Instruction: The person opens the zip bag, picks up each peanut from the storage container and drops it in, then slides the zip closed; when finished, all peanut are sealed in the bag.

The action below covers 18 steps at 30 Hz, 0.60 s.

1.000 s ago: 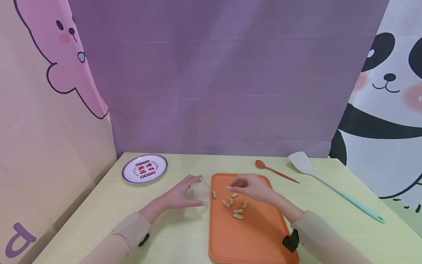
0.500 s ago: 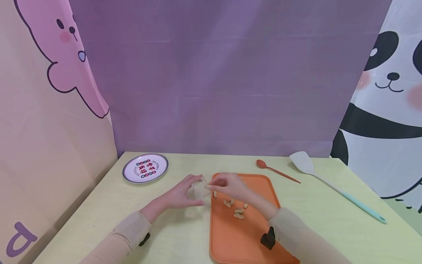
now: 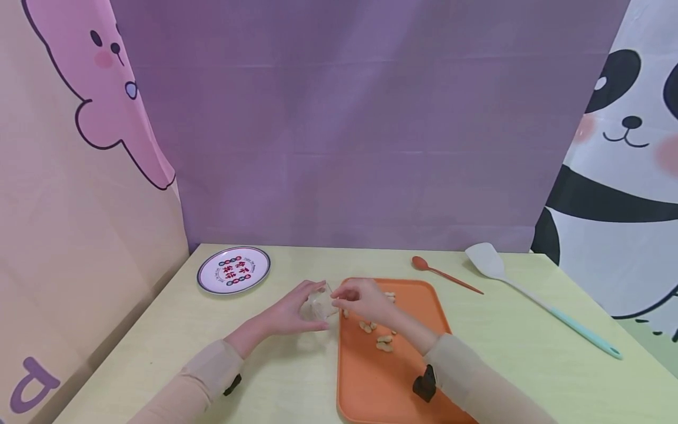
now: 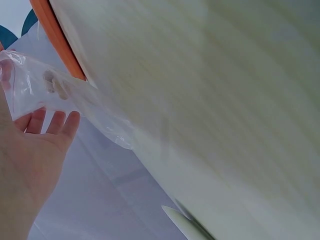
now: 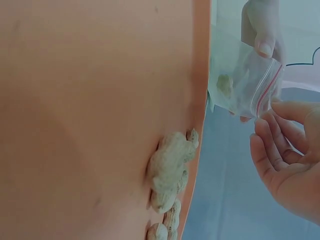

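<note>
Yellow table (image 3: 265, 365), purple backdrop. Head: right hand (image 3: 360, 300) moved off orange tray (image 3: 392, 383) to clear zip bag (image 3: 319, 306), fingers at its mouth; left hand (image 3: 288, 315) still grasping bag beside tray. Left wrist: bag (image 4: 45, 92) crinkled, peanuts inside (two visible). Right wrist: fingertips (image 5: 272, 125) touching red zip edge, curled loosely; peanuts (image 5: 170, 170) on tray.
</note>
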Available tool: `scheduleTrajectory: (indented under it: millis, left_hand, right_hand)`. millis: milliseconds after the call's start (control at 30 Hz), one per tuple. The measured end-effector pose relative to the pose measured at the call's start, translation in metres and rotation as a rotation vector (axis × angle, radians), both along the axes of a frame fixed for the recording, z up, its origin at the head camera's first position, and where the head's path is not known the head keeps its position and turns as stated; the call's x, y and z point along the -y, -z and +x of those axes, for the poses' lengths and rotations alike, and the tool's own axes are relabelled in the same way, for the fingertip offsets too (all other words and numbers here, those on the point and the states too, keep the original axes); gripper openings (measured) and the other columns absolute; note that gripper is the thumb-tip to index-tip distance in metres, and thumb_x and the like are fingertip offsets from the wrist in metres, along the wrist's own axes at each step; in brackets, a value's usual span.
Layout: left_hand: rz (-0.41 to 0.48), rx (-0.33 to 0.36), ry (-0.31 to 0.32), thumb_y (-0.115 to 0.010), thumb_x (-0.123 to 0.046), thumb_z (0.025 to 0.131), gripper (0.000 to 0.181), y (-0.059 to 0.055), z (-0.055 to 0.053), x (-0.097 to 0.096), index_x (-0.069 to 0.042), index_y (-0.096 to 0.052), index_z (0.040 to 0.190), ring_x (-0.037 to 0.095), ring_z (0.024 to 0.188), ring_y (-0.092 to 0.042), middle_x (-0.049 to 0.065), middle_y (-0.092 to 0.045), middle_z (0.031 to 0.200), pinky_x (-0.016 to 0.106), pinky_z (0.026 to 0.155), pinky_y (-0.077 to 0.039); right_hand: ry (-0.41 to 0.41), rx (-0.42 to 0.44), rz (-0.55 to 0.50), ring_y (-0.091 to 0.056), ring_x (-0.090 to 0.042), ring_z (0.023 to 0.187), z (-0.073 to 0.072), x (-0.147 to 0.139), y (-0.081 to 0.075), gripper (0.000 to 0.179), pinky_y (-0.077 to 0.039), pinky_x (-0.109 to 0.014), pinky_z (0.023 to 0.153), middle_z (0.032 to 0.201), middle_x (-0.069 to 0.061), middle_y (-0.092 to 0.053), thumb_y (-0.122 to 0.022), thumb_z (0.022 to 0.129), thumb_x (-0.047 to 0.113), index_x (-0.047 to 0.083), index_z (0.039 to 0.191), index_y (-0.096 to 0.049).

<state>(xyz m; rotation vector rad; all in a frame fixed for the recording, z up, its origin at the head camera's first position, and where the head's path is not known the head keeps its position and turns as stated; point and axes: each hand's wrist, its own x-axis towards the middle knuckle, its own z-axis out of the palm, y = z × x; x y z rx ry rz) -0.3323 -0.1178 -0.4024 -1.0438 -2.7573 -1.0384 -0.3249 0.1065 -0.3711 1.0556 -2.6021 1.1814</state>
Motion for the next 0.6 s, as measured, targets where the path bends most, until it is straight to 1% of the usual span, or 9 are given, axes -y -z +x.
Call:
scheduleTrajectory:
  millis: [133,267,400,500,600]
  left_hand:
    - [0.005,0.008,0.001,-0.075,-0.047,0.075,0.088,0.000,0.000,0.000,-0.011,-0.033,0.145,0.023,0.123,-0.045,0.003,-0.045,0.133,0.045,0.105,-0.038]
    - [0.004,-0.004,0.002,-0.075,-0.048,0.074,0.089,0.002,-0.001,-0.001,-0.012,-0.034,0.145,0.022,0.123,-0.045,0.003,-0.045,0.133,0.044,0.105,-0.038]
    - [0.001,-0.008,-0.001,-0.076,-0.048,0.073,0.090,0.003,-0.001,-0.001,-0.011,-0.034,0.145,0.019,0.123,-0.045,0.002,-0.045,0.133,0.043,0.106,-0.038]
    - [-0.006,0.002,-0.007,-0.076,-0.049,0.073,0.091,0.002,0.000,-0.001,-0.012,-0.033,0.145,0.019,0.125,-0.044,0.002,-0.044,0.135,0.043,0.107,-0.037]
    - [-0.021,0.007,-0.013,-0.074,-0.051,0.074,0.091,0.001,0.001,-0.001,-0.014,-0.032,0.146,0.020,0.127,-0.042,0.002,-0.043,0.137,0.044,0.108,-0.036]
  right_hand:
    - [0.022,0.011,0.012,-0.061,-0.006,0.069,0.001,-0.002,-0.001,0.020,-0.050,-0.020,0.065,0.086,-0.001,-0.069,-0.066,0.087,0.019,0.004,0.100,-0.070]
    - [0.038,0.038,0.014,-0.062,-0.008,0.073,0.001,-0.006,-0.003,0.019,-0.050,-0.021,0.067,0.088,0.000,-0.069,-0.066,0.088,0.020,0.006,0.099,-0.071]
    - [0.020,0.013,-0.005,-0.064,-0.012,0.074,0.000,-0.012,-0.004,0.014,-0.051,-0.022,0.068,0.088,-0.002,-0.070,-0.066,0.088,0.018,0.007,0.095,-0.071]
    - [0.016,0.014,-0.020,-0.066,-0.018,0.078,0.001,-0.019,-0.007,0.013,-0.052,-0.023,0.069,0.090,-0.003,-0.070,-0.066,0.088,0.018,0.010,0.096,-0.071]
    - [0.040,0.035,-0.012,-0.065,-0.020,0.081,0.002,-0.029,-0.011,0.015,-0.052,-0.024,0.070,0.093,-0.002,-0.070,-0.065,0.088,0.021,0.013,0.099,-0.070]
